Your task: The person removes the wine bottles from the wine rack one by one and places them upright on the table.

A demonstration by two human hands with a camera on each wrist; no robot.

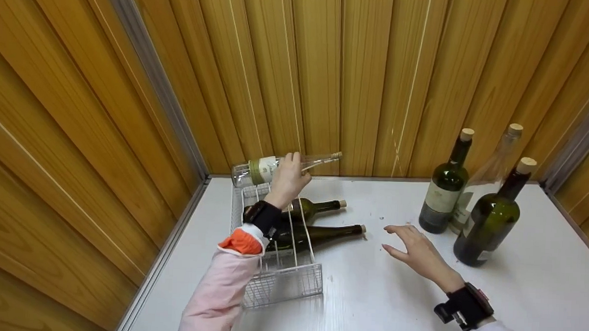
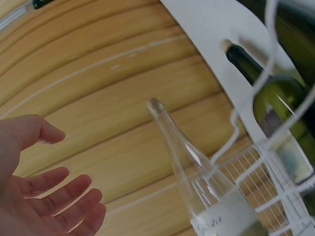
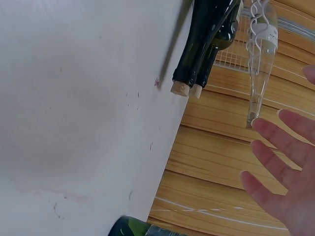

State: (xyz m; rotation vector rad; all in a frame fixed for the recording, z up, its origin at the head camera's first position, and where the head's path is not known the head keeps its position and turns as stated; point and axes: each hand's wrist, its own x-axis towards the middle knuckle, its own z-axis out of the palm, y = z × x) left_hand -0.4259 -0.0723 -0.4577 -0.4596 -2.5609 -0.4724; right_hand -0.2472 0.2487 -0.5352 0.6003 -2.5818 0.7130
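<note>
A clear glass bottle (image 1: 241, 175) with a white and green label and a cork lies on its side atop the white wire rack (image 1: 285, 283). In the head view my left hand (image 1: 288, 180) overlaps this bottle; the left wrist view shows the same hand (image 2: 54, 187) with fingers spread, apart from the clear bottle (image 2: 184, 152). Inside the rack lie a green wine bottle (image 1: 308, 208) and a dark wine bottle (image 1: 329, 233), their corked necks pointing right. My right hand (image 1: 421, 253) hovers over the table with extended fingers and holds nothing.
On the right of the white table (image 1: 368, 305) stand a green bottle (image 1: 443, 192), a clear bottle (image 1: 490, 167) and a dark green bottle (image 1: 491, 216), all corked and close together. A wood-panelled wall (image 1: 366, 84) rises behind the table; another wooden wall (image 1: 64, 152) bounds the left.
</note>
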